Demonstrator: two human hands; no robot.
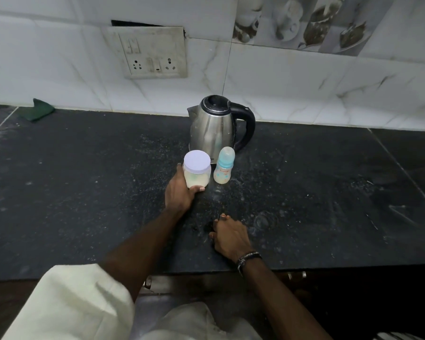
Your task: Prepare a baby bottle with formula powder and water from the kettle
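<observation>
Left hand (pixel 179 192) wraps the lidded formula jar (pixel 197 171) mid-countertop (pixel 84 192), just left of the capped baby bottle (pixel 223 165), kettle (pixel 219 123) behind; right hand (pixel 228 235) rests empty, fingers loose; steady jar low, then unscrew lid without tilting.

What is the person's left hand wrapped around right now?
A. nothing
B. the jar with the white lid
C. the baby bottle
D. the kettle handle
B: the left hand grips the jar; the right hand rests on the counter.
</observation>
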